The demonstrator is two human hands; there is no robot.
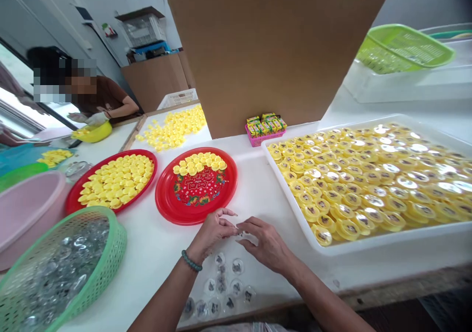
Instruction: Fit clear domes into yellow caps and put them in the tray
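Observation:
My left hand [217, 232], with a beaded bracelet [191, 261] on its wrist, meets my right hand [267, 243] above the white table [254, 194]. The fingertips of both are pinched together around something small, mostly hidden by the fingers. Just below them lie several clear round discs [236, 287] with small dark pictures. Beyond my left hand is a red tray [169, 209] with a printed pattern, and small yellow pieces [199, 163] are grouped along its far side.
To the right, a white tray [291, 201] holds rows of yellow pieces under clear covers. A green basket [116, 243] of clear parts and a second red tray [72, 201] stand left. A cardboard panel [273, 51] rises behind a pink basket [267, 139]. A gloved co-worker [114, 93] sits far left.

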